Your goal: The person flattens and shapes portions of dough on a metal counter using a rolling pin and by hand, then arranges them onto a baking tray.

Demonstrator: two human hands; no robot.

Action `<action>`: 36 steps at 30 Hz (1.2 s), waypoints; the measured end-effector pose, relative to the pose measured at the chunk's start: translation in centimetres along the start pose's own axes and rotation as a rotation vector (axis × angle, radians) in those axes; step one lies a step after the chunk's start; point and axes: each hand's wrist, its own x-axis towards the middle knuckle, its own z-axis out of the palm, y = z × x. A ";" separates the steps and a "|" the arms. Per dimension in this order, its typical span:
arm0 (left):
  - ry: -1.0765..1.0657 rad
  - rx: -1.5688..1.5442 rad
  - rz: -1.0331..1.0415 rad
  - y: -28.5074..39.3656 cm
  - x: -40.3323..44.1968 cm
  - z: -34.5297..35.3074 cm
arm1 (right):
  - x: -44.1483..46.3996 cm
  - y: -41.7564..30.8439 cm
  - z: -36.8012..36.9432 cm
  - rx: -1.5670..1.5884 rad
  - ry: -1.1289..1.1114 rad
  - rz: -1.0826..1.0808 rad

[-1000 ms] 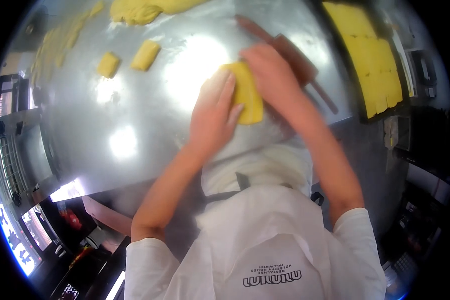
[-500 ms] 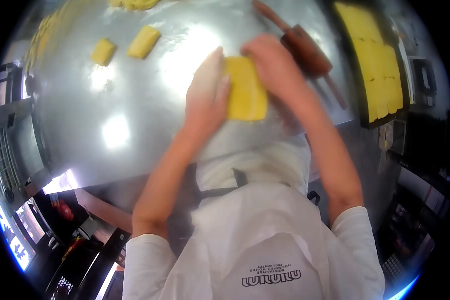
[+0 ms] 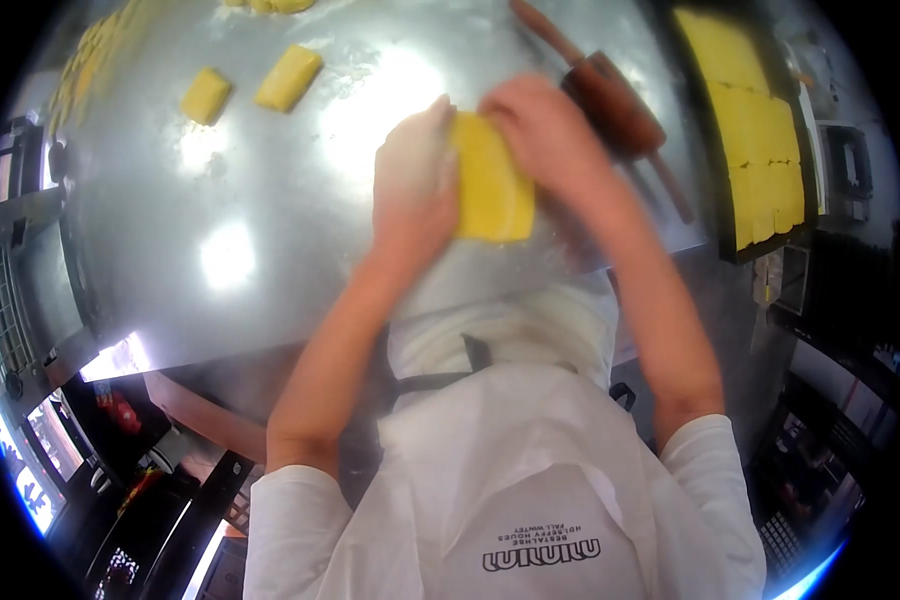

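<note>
A flat yellow dough sheet [image 3: 493,195], roughly rectangular, lies on the metal worktop [image 3: 300,210] in front of me. Along its left edge is my left hand [image 3: 413,170], with the thumb against the dough and the fingers reaching to its upper left corner. My right hand [image 3: 540,125] has its fingers curled onto the upper right corner, slightly blurred. The undersides of both hands are hidden. Just right of my right hand rests a brown rolling pin [image 3: 615,105], set at a slant.
Two small yellow dough pieces [image 3: 288,78] lie at the upper left. More dough [image 3: 270,4] is cut off by the top edge. At the right stands a dark tray [image 3: 715,165] holding several yellow sheets. Many pieces [image 3: 95,60] line the far left.
My right hand's fingers have shifted slightly left over the dough's upper corner. The dough's top edge looks a little more bent there. The view has moved slightly.
</note>
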 end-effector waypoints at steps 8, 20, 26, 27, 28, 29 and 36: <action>0.020 0.008 0.003 -0.2 -1.3 -0.9 | -1.2 1.0 -1.2 0.011 0.058 0.124; -0.197 0.185 0.177 2.6 -1.1 -1.2 | -1.3 0.9 -1.9 0.237 -0.001 0.344; -0.270 0.340 0.263 3.8 0.1 2.5 | -3.8 1.5 -2.0 0.372 0.192 0.478; -0.274 0.351 0.255 4.0 0.1 2.6 | -4.6 1.2 -2.2 0.293 0.195 0.471; -0.280 0.360 0.248 4.4 0.1 2.5 | -5.3 1.0 -2.3 0.304 0.210 0.475; -0.285 0.370 0.244 4.7 0.0 2.6 | -5.9 0.9 -2.5 0.315 0.228 0.476; -0.239 0.373 0.212 4.7 0.3 3.2 | -7.2 0.8 -1.5 0.366 0.363 0.402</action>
